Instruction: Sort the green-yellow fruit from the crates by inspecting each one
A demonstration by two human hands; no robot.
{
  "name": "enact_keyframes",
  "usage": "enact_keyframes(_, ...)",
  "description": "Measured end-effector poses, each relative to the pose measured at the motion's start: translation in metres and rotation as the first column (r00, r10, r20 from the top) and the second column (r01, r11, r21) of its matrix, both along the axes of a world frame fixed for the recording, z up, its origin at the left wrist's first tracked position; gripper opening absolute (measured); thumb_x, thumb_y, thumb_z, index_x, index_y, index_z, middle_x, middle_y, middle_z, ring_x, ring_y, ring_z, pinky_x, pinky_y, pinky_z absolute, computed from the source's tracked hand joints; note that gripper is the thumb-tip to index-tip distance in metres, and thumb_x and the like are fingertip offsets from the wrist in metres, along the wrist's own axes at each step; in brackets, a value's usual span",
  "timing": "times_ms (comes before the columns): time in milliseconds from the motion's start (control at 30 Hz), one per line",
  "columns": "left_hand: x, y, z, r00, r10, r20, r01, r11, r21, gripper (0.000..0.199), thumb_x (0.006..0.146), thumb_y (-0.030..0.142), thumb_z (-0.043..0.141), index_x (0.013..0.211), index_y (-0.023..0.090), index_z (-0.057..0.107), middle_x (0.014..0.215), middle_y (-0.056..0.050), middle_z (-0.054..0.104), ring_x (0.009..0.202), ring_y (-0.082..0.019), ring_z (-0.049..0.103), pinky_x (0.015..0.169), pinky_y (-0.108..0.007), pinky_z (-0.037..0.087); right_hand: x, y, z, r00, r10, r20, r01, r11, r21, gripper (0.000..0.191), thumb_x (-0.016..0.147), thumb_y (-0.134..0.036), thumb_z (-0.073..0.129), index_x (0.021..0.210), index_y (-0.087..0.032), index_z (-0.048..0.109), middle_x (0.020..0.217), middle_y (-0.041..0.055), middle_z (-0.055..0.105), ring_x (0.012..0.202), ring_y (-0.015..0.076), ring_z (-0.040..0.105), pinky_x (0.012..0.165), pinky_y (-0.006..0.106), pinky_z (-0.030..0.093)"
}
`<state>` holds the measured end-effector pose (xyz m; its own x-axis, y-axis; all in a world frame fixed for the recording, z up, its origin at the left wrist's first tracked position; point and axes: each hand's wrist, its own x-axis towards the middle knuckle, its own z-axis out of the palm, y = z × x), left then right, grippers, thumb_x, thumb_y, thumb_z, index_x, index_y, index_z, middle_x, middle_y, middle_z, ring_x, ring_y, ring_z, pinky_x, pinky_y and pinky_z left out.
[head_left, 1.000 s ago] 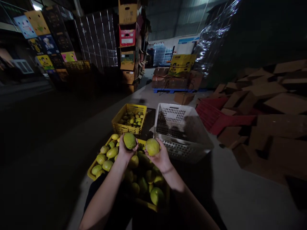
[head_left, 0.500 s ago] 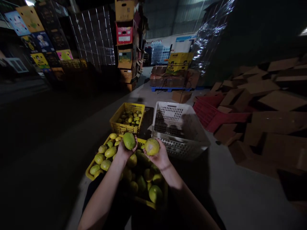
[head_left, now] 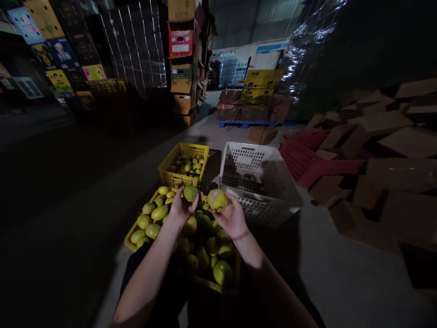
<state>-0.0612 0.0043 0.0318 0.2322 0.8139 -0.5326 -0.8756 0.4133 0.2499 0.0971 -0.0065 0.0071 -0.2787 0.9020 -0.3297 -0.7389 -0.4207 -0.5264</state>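
Observation:
A green lemon (head_left: 190,193) is in my left hand (head_left: 181,210), whose fingers curl round its sides. My right hand (head_left: 234,216) grips a yellow lemon (head_left: 217,199) with a pale, rough patch on its skin. Both fruits are held up side by side, a small gap between them. Below them is a yellow crate (head_left: 129,240) heaped with green and yellow lemons, some hidden behind my forearms. One large green lemon (head_left: 223,272) lies at the crate's near right corner.
A second yellow crate (head_left: 164,171) with lemons stands beyond. To its right is a white perforated crate (head_left: 262,198), its inside partly shadowed. Flattened cardboard (head_left: 392,182) and a red crate (head_left: 300,159) lie at the right. Stacked boxes (head_left: 182,73) rise behind.
The green lemon has turned in my left hand and now shows its end. The yellow lemon has turned a little in my right hand. The view has shifted slightly.

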Motion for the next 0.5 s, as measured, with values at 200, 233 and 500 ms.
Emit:
enact_keyframes(200, -0.001, 0.0, -0.006, 0.984, -0.18, 0.006, 0.179, 0.982, 0.065, 0.045, 0.093, 0.048, 0.038, 0.1, 0.007, 0.058, 0.073, -0.009, 0.063, 0.055, -0.011, 0.06, 0.047, -0.016, 0.052, 0.002, 0.002, -0.003, 0.993, 0.116, 0.013, -0.116, 0.993, 0.015, 0.045, 0.088, -0.051, 0.043, 0.092, -0.012, 0.066, 0.066, 0.0096, 0.069, 0.049, 0.0157, 0.061, 0.042, 0.022, 0.05)
enact_keyframes(233, -0.002, 0.0, -0.007, 0.98, -0.197, -0.004, 0.197, 0.977, 0.082, 0.047, 0.093, 0.049, 0.036, 0.098, 0.008, 0.058, 0.071, -0.008, 0.063, 0.053, -0.011, 0.059, 0.045, -0.016, 0.051, 0.002, 0.002, -0.004, 0.992, 0.121, 0.025, -0.121, 0.993, 0.015, 0.048, 0.088, -0.054, 0.042, 0.09, -0.013, 0.066, 0.065, 0.0094, 0.069, 0.049, 0.0158, 0.061, 0.043, 0.023, 0.05)
enact_keyframes(500, 0.0, -0.004, 0.003, 0.946, -0.135, -0.294, 0.202, 0.957, 0.211, 0.043, 0.087, 0.052, 0.049, 0.095, 0.011, 0.059, 0.065, -0.004, 0.061, 0.048, -0.009, 0.056, 0.043, -0.017, 0.047, 0.001, 0.001, -0.003, 0.996, 0.047, 0.077, -0.055, 0.993, 0.102, 0.032, 0.081, -0.051, 0.054, 0.085, -0.021, 0.067, 0.073, 0.0033, 0.071, 0.057, 0.0155, 0.059, 0.043, 0.025, 0.042)
